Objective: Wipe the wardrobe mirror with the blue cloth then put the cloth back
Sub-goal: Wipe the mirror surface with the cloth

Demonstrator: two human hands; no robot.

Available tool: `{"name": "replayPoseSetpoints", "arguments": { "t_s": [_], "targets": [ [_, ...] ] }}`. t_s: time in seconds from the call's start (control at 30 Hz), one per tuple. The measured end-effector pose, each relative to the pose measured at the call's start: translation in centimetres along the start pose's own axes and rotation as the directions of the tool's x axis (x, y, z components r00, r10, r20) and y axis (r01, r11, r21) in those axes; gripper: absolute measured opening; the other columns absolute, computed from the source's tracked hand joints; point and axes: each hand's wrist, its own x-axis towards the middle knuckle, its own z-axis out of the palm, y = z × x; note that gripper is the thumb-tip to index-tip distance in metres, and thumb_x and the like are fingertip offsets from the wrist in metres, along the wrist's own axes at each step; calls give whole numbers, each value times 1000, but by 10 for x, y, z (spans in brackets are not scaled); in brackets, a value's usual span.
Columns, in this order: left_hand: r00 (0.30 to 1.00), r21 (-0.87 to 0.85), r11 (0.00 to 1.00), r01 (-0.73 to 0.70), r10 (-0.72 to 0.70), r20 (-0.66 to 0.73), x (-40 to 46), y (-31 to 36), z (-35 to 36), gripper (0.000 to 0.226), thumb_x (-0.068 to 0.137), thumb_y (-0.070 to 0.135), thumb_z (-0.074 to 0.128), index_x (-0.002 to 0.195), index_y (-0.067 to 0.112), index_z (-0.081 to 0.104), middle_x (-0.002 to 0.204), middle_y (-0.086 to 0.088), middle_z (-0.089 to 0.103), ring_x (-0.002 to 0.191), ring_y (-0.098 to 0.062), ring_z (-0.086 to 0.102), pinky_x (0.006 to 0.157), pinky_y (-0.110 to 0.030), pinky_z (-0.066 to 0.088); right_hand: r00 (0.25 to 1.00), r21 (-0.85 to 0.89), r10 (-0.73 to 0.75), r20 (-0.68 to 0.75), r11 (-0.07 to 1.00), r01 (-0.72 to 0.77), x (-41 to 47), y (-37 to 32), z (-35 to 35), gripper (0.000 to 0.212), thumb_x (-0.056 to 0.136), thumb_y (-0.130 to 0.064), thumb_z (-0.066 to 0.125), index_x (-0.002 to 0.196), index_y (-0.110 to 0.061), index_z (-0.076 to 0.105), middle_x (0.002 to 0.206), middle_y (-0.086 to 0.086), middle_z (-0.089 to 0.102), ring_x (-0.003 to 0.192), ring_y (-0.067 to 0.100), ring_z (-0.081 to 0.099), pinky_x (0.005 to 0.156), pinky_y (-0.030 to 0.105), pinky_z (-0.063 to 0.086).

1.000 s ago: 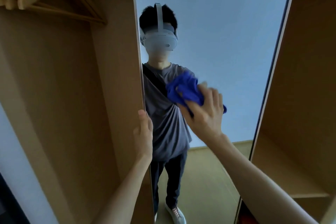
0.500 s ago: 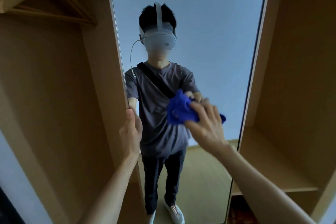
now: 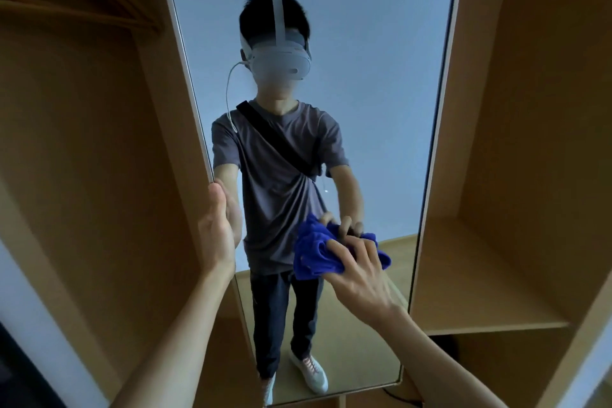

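Observation:
The tall wardrobe mirror (image 3: pixel 381 83) stands upright in the middle of the view, set on a door between two wooden compartments. It reflects a person in a grey shirt. A bunched blue cloth (image 3: pixel 314 252) is pressed against the lower half of the glass. My right hand (image 3: pixel 359 270) grips that cloth with curled fingers. My left hand (image 3: pixel 218 228) holds the mirror's left edge at about waist height, thumb on the near side and fingers wrapped behind the edge.
An open wooden compartment (image 3: pixel 82 175) lies left of the mirror, with a wooden hanger (image 3: pixel 82 0) at the top left. To the right is another wooden compartment with a shelf (image 3: pixel 490 305). A dark cable (image 3: pixel 402 399) lies on the floor under the mirror's bottom edge.
My right hand has slid the blue cloth down the mirror from chest height to waist height. The mirror has turned to face me more squarely, showing more glass. My left hand kept its hold on the edge.

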Motion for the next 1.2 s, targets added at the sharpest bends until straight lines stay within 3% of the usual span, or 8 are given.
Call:
{"name": "replayPoseSetpoints", "arguments": {
  "t_s": [0.2, 0.3, 0.5, 0.6, 0.77, 0.9, 1.1, 1.2],
  "targets": [
    [1000, -7, 1000, 7, -7, 30, 0, 6, 3, 38, 91, 66, 35, 102, 37, 57, 107, 20, 58, 111, -3, 53, 95, -17, 38, 994, -101, -57, -93, 994, 48, 32, 52, -23, 21, 99, -9, 51, 93, -27, 60, 129, 9, 50, 101, 37, 56, 81, 48, 46],
    [998, -42, 999, 15, -12, 64, 6, 0, 3, 47, 79, 73, 37, 98, 36, 57, 113, 15, 61, 122, -11, 51, 106, -30, 37, 982, -165, 18, -189, 985, -50, 76, 94, -49, 18, 91, -10, 72, 100, -26, 74, 128, 12, 49, 101, 37, 52, 80, 47, 42],
    [999, -29, 1000, 11, -9, 52, 11, -1, 4, 85, 73, 84, 37, 119, 17, 61, 128, -4, 63, 124, -14, 56, 112, -38, 38, 892, -124, 277, -357, 933, -339, 105, 114, -63, 26, 97, -31, 70, 119, -18, 73, 124, 16, 55, 93, 36, 52, 80, 45, 42],
    [998, -20, 1000, 23, -22, 66, 13, 1, 5, 46, 91, 69, 32, 101, 31, 57, 109, 14, 61, 108, -1, 56, 105, -29, 39, 931, -128, 217, -294, 956, -263, 59, 87, -39, 25, 93, -25, 73, 117, -24, 68, 125, 14, 48, 94, 39, 54, 79, 47, 41],
    [994, -12, 1000, 23, -22, 107, 20, -3, 1, 84, 77, 82, 35, 130, 19, 55, 134, 0, 58, 128, -13, 51, 113, -36, 35, 1000, -153, 12, 19, 988, -9, -20, 54, -23, 28, 84, -2, 60, 96, -28, 57, 129, 7, 49, 107, 36, 52, 83, 51, 50],
    [989, 2, 1000, 25, -25, 149, 26, -7, -1, 75, 88, 76, 32, 132, 19, 55, 136, -2, 57, 129, -15, 49, 115, -40, 33, 998, -192, -16, 64, 981, 28, -10, 69, -35, 34, 80, -1, 68, 100, -28, 63, 130, 8, 51, 106, 36, 54, 82, 50, 50],
    [982, 3, 1000, -26, 25, 189, 34, -13, -4, 89, 78, 88, 32, 132, 21, 54, 139, 0, 55, 131, -13, 47, 115, -39, 32, 928, -249, 238, -287, 917, -312, 86, 132, -84, 32, 101, -33, 62, 132, -27, 58, 130, 16, 50, 105, 36, 47, 86, 49, 43],
    [981, -21, 1000, -15, 19, 193, 35, -16, -2, 67, 78, 83, 32, 109, 29, 58, 114, 14, 61, 112, -4, 54, 101, -29, 38, 880, -208, 330, -343, 886, -414, 101, 139, -88, 35, 102, -36, 60, 134, -22, 61, 133, 21, 54, 109, 37, 51, 93, 49, 43]
  ]
}}
